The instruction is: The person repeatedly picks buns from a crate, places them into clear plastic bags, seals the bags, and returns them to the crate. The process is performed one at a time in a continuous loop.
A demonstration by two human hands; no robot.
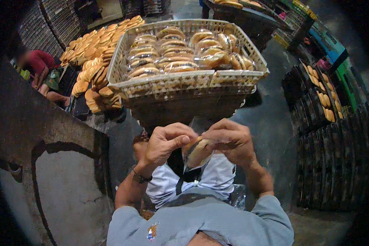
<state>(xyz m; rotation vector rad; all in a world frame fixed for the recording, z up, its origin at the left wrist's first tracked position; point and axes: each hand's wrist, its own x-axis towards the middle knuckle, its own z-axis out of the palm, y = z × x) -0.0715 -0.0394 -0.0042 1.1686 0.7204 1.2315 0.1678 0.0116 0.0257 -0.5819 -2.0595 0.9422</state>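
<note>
Over my lap hangs a filled bun (199,156) in a clear plastic bag. My left hand (168,141) pinches the top of this bag between thumb and fingers. On the other side, my right hand (231,141), a little blurred, grips the bag's upper edge. Just beyond both hands stands a cream plastic crate (160,87) with openwork sides. Rows of bagged buns (178,52) fill it, on edge at the left and more loosely laid at the right.
Unwrapped buns (95,47) lie piled at the far left, near a crouching person in a red shirt (43,61). Dark stacked trays (328,160) rise at the right, with a few buns (326,98) on top. A worn grey panel (69,176) stands close at my left.
</note>
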